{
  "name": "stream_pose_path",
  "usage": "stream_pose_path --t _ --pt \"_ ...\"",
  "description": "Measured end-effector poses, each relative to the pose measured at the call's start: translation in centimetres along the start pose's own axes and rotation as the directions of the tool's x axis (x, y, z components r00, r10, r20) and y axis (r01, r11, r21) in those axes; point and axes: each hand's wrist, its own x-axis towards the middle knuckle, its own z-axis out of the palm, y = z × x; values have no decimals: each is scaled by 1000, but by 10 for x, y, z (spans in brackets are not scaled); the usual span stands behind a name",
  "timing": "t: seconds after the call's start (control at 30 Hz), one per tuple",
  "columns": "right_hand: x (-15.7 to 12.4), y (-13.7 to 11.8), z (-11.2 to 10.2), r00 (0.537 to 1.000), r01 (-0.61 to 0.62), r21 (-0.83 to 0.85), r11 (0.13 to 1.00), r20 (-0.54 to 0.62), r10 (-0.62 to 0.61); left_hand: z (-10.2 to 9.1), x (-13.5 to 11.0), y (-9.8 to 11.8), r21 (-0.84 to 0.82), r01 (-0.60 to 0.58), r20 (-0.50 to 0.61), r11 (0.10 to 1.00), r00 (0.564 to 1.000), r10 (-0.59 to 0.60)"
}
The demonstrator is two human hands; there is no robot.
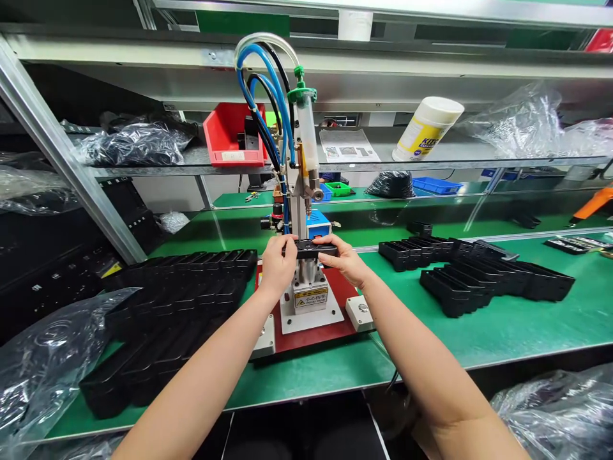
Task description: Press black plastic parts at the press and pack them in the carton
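Note:
Both my hands hold a flat black plastic part (309,248) on top of the metal fixture (309,281) of a small dispensing machine. My left hand (278,263) grips the part's left end with closed fingers. My right hand (342,258) pinches its right end. Above the part stands a glue syringe (308,137) with a green cap, fed by blue and black hoses (261,96). The fixture sits on a red base plate (330,332) with a white push button (360,312) at each front corner.
Rows of black plastic parts lie on the green bench at left (182,300) and at right (483,275). Clear plastic bags (43,364) hang at the front corners. A red bin (230,134) and a white canister (426,128) sit on the shelf.

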Motion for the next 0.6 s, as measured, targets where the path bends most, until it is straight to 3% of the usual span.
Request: stream_pose_path --t 0.17,0.3,0.4,0.5,0.57,0.6 --pt "-9 3 2 998 11 -14 1000 -61 -12 4 -5 -7 -5 18 19 1000 1000 -18" --pt "-5 1 1 1000 9 5 1000 -16 -9 5 -13 -1 42 48 -1 998 999 -48" --pt "-4 -1 2 998 35 -32 999 -42 -36 -11 -22 10 73 33 81 997 996 -39" --pt "-23 -1 1 980 9 -108 994 -195 -31 -61 -39 11 107 -11 108 994 994 -1" --pt "-53 1 -9 933 -80 -160 984 -358 18 -117 -59 -2 223 -32 -11 974 999 36" --pt "-71 3 -18 900 -134 -184 974 -434 42 -151 -73 -13 330 0 -125 944 991 43"
